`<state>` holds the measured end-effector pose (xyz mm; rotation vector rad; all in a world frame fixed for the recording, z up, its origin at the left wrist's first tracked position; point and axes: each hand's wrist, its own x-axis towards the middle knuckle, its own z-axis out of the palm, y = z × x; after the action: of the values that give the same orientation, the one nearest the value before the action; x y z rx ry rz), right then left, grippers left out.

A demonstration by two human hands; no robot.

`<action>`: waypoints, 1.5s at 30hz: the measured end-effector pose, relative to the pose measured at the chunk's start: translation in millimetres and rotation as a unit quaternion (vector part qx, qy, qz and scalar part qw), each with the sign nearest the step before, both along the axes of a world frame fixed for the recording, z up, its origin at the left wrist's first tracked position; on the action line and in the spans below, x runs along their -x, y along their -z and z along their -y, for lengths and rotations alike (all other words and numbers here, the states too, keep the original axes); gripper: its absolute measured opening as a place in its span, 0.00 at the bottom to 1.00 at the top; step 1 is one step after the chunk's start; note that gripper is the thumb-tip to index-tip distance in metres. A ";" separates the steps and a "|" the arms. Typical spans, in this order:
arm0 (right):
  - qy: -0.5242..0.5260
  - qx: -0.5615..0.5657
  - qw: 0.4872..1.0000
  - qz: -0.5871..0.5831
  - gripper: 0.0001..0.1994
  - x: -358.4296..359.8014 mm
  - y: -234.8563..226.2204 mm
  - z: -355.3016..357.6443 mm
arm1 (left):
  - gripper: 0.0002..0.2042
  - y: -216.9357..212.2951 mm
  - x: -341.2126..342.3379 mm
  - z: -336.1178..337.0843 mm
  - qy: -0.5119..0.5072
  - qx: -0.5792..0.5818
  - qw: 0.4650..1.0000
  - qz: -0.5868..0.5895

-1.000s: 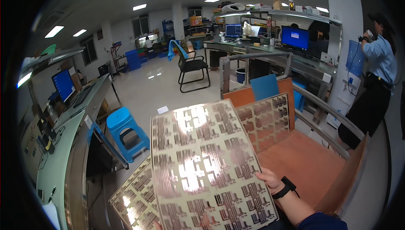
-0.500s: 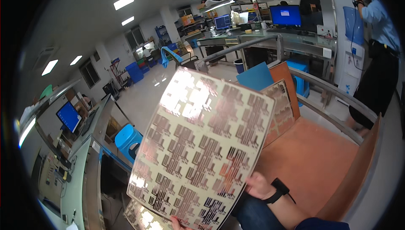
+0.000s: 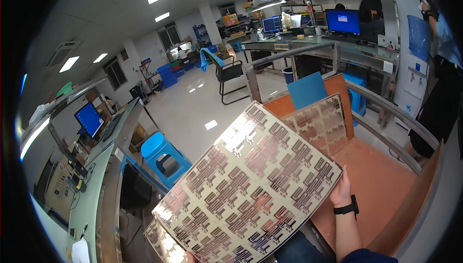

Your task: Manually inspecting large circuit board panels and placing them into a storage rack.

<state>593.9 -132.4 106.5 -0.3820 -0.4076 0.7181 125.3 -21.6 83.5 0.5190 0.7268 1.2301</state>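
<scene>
A large cream circuit board panel [image 3: 241, 186] with rows of shiny copper patterns lies tilted in front of me. My right hand [image 3: 341, 190], with a black wristband, grips its right edge, fingers partly behind it. Of my left hand [image 3: 190, 257], only a fingertip or two shows at the panel's lower edge; the rest is hidden beneath. A second patterned panel [image 3: 161, 241] peeks out below the lower left corner of the held one. Beyond the held panel, another circuit board panel [image 3: 324, 123] leans inside a metal-railed cart, against an orange-brown board [image 3: 348, 111].
The cart has an orange-brown base board [image 3: 381, 181] and grey rails [image 3: 386, 123]. A blue sheet [image 3: 307, 91] stands at its back. Left are a blue stool [image 3: 161, 149] and a workbench [image 3: 91, 200] with a monitor. A black chair [image 3: 229, 72] stands farther off. A person [image 3: 441, 84] is beside the water dispenser [image 3: 414, 87].
The held panel has turned clockwise and its upper edge has dropped lower. My right hand has moved up and right with its edge. The whole view has shifted, showing more chair and stool.
</scene>
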 end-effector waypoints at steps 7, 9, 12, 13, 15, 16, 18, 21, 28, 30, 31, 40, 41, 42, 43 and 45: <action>0.055 -0.022 0.997 0.057 0.24 0.3 -17.2 20.4 | 0.18 -32.6 -16.7 1.9 0.040 -0.019 0.998 0.038; 0.099 -0.007 0.994 0.037 0.23 0.5 -16.0 22.1 | 0.18 -40.0 -22.5 -1.2 0.075 -0.063 0.995 0.025; 0.148 0.007 0.989 0.017 0.22 1.9 -27.9 26.9 | 0.18 -53.1 -29.1 10.9 0.077 -0.075 0.994 0.036; 0.157 0.028 0.986 0.042 0.21 -2.1 -28.1 30.0 | 0.18 -53.8 -30.3 13.6 0.062 -0.036 0.997 0.025; 0.169 0.051 0.981 0.074 0.19 -9.1 -26.3 34.7 | 0.18 -33.9 -16.4 7.1 0.054 -0.060 0.997 0.010; 0.173 0.081 0.977 0.093 0.18 -12.8 -23.1 34.9 | 0.18 -32.9 -16.1 5.5 0.042 -0.082 0.996 -0.009; 0.183 0.113 0.969 0.121 0.17 -15.7 -26.4 38.7 | 0.19 -37.8 -11.1 14.7 0.019 -0.068 0.997 -0.029; 0.048 0.223 0.954 0.195 0.15 -6.6 -22.3 36.6 | 0.19 -30.5 22.3 14.7 -0.006 -0.060 0.994 -0.090; -0.133 0.385 0.853 0.327 0.17 28.0 -26.6 11.8 | 0.16 -16.2 47.6 7.2 -0.078 -0.036 0.983 -0.160; -0.162 0.393 0.835 0.349 0.18 22.5 -15.3 0.7 | 0.16 -8.8 48.4 5.1 -0.087 -0.017 0.982 -0.166; -0.144 0.406 0.803 0.411 0.20 23.3 -16.0 -3.2 | 0.16 -4.0 48.3 3.9 -0.087 -0.008 0.982 -0.170; 0.252 0.363 0.668 0.599 0.28 5.9 -220.2 -112.3 | 0.16 20.5 59.2 -1.7 -0.098 0.044 0.976 -0.188; 0.248 0.357 0.668 0.604 0.28 0.9 -244.2 -125.4 | 0.16 21.8 61.0 -2.2 -0.096 0.049 0.976 -0.188; 0.248 0.383 0.643 0.615 0.28 -4.3 -266.1 -134.0 | 0.16 22.2 61.3 -4.9 -0.093 0.049 0.977 -0.188; 0.249 0.409 0.617 0.625 0.28 -9.7 -284.5 -140.3 | 0.16 22.2 61.5 -6.9 -0.087 0.049 0.977 -0.190; 0.244 0.433 0.604 0.623 0.28 -11.6 -301.9 -153.0 | 0.16 25.3 64.4 -7.0 -0.087 0.054 0.976 -0.190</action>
<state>605.6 20.6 408.4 -1.9120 -1.2085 -0.0993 61.0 -14.6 58.2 0.6180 1.1769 1.2595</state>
